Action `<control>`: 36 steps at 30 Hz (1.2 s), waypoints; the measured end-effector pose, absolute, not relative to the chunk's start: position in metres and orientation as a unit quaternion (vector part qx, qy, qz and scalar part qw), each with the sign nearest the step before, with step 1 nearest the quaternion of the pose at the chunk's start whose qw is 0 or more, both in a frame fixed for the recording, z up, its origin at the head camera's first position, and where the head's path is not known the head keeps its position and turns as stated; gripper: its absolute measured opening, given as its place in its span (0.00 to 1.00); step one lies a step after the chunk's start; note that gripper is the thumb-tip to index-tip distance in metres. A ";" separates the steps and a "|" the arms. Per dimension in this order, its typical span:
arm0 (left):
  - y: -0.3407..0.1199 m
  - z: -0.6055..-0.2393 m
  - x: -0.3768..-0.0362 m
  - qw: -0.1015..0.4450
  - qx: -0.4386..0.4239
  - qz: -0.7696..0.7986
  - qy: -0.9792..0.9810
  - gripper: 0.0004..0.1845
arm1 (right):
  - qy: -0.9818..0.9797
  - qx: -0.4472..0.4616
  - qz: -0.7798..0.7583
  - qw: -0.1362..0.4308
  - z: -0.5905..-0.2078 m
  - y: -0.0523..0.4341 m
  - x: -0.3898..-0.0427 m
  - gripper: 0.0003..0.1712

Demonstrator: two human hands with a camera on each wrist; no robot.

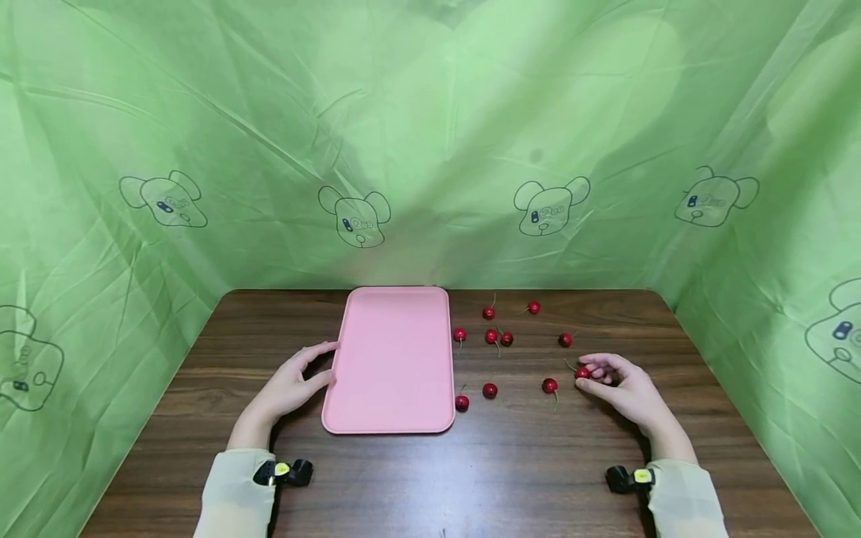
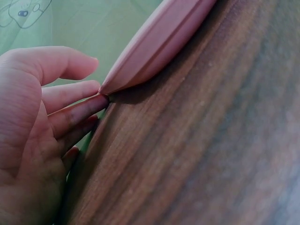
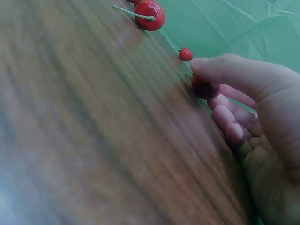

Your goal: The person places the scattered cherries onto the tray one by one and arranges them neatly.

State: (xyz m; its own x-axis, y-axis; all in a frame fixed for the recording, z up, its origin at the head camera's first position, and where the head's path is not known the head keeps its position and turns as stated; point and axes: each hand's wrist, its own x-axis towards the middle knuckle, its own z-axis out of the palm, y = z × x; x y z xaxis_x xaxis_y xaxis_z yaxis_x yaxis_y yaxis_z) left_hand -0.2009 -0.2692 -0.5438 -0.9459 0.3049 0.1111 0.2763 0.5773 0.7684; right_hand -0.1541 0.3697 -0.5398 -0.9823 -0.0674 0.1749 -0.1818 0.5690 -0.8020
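My right hand is at the right of the table, its thumb and fingers around a red cherry with a thin stem. In the right wrist view the thumb lies over that cherry, close to the wood. A pink rectangular tray lies flat left of centre. At its left edge my left hand rests with fingers extended. The left wrist view has fingertips touching the tray's rim, while the thumb stands apart from it.
Between the tray and my right hand several cherries lie scattered, including a near one, a middle one and one beside the tray. A green printed curtain encloses the back and sides of the brown wooden table.
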 end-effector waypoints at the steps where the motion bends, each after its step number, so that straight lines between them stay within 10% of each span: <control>1: -0.269 -0.544 -0.201 0.018 0.163 0.430 0.888 0.30 | -0.883 0.073 0.460 0.062 -0.540 0.370 -0.154 0.25; 36: -0.270 -0.540 -0.198 0.032 0.177 0.452 0.874 0.34 | -0.885 0.120 0.447 0.059 -0.539 0.375 -0.152 0.19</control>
